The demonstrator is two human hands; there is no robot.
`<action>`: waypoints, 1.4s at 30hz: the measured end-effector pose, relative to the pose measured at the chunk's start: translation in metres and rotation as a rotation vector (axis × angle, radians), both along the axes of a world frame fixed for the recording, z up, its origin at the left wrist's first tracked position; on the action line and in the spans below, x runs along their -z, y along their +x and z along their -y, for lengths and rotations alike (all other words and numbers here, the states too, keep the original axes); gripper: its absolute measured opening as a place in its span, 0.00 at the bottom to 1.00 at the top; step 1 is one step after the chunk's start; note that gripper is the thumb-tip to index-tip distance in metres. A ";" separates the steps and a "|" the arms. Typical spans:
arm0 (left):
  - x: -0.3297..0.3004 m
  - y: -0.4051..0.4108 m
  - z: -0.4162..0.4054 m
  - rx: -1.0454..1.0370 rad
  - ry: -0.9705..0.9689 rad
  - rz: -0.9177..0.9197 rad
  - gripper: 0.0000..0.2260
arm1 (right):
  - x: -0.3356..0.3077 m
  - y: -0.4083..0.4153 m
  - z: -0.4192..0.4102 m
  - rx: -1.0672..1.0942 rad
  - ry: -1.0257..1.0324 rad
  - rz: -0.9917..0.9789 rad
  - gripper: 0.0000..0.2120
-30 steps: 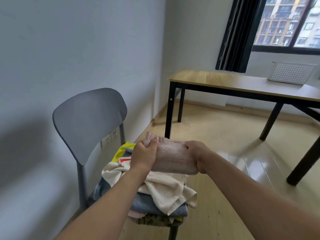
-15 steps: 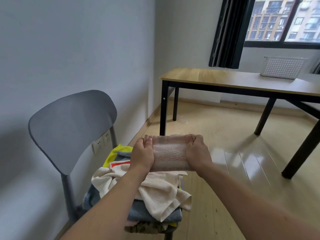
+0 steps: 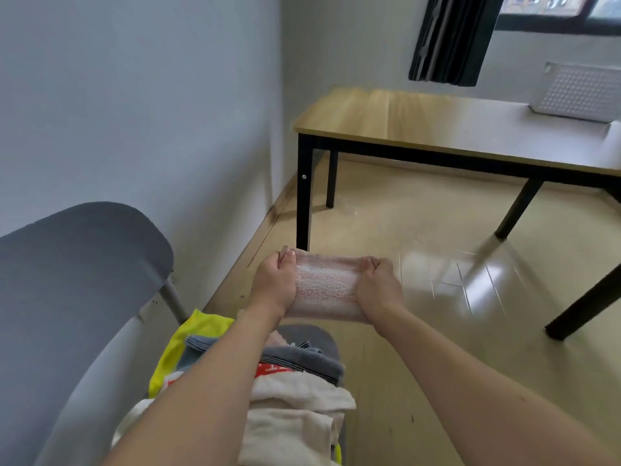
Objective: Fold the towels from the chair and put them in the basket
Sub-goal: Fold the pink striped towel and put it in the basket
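A small folded pink towel (image 3: 324, 285) is stretched between both hands, held in the air beyond the chair's front edge. My left hand (image 3: 274, 285) grips its left end and my right hand (image 3: 378, 287) grips its right end. Below my forearms the grey chair (image 3: 77, 280) carries a heap of towels (image 3: 292, 408): cream on top, grey-blue, yellow and one with red print. A white perforated basket (image 3: 579, 92) stands on the far right of the wooden table (image 3: 420, 119).
The grey wall runs along the left, close to the chair back. The table's black legs (image 3: 304, 196) stand ahead on the shiny beige floor (image 3: 420, 250). A dark curtain (image 3: 448, 38) hangs beside the window.
The view has tilted down and come closer to the chair. Both hands have carried the pink towel forward, past the chair's pile, still gripping its two ends.
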State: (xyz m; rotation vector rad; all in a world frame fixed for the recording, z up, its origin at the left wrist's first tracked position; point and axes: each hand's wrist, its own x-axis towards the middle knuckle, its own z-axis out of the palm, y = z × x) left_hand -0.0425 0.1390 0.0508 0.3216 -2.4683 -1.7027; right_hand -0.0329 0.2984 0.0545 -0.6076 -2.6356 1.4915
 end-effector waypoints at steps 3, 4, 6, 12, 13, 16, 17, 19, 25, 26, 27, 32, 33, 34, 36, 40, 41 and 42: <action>-0.091 -0.018 -0.010 0.039 0.051 0.008 0.15 | -0.087 -0.017 -0.009 0.023 -0.018 0.012 0.15; -0.129 -0.022 -0.015 0.043 0.054 -0.002 0.15 | -0.126 -0.021 -0.014 0.031 -0.025 0.006 0.16; -0.211 -0.025 -0.026 0.082 0.082 0.011 0.15 | -0.209 -0.021 -0.025 0.034 -0.049 -0.025 0.16; -0.436 -0.003 -0.085 0.308 0.189 0.070 0.14 | -0.412 0.021 -0.087 0.169 -0.075 -0.067 0.17; -0.455 0.001 -0.100 0.325 0.198 0.066 0.13 | -0.428 0.029 -0.101 0.198 -0.089 -0.080 0.17; -0.487 0.007 -0.151 0.366 0.126 0.026 0.15 | -0.462 0.047 -0.153 0.254 -0.131 -0.145 0.17; -0.490 0.007 -0.170 0.376 0.115 0.012 0.16 | -0.470 0.051 -0.174 0.258 -0.134 -0.162 0.16; -0.492 0.007 -0.217 0.396 0.109 -0.001 0.17 | -0.483 0.056 -0.222 0.260 -0.133 -0.195 0.15; -0.506 0.013 -0.381 0.394 0.157 0.006 0.15 | -0.506 0.058 -0.384 0.282 -0.106 -0.179 0.14; -0.510 0.009 -0.406 0.404 0.163 0.010 0.16 | -0.508 0.056 -0.409 0.287 -0.110 -0.175 0.14; -0.514 0.006 -0.429 0.413 0.158 0.007 0.16 | -0.510 0.052 -0.435 0.294 -0.117 -0.170 0.14; -0.525 -0.031 -0.524 0.415 0.085 -0.039 0.17 | -0.513 0.010 -0.533 0.282 -0.138 -0.138 0.17; -0.524 -0.043 -0.540 0.404 0.074 -0.047 0.16 | -0.512 -0.002 -0.548 0.280 -0.141 -0.141 0.17; -0.523 -0.057 -0.556 0.402 0.073 -0.057 0.16 | -0.512 -0.014 -0.564 0.279 -0.136 -0.152 0.17; -0.519 -0.086 -0.593 0.416 0.106 -0.064 0.15 | -0.511 -0.043 -0.600 0.279 -0.119 -0.187 0.18; -0.520 -0.139 -0.675 0.445 0.183 -0.089 0.15 | -0.517 -0.096 -0.681 0.305 -0.115 -0.247 0.17; -0.521 -0.151 -0.697 0.450 0.198 -0.098 0.15 | -0.518 -0.107 -0.702 0.309 -0.108 -0.259 0.16; -0.522 -0.161 -0.720 0.451 0.204 -0.104 0.15 | -0.519 -0.117 -0.725 0.319 -0.098 -0.259 0.16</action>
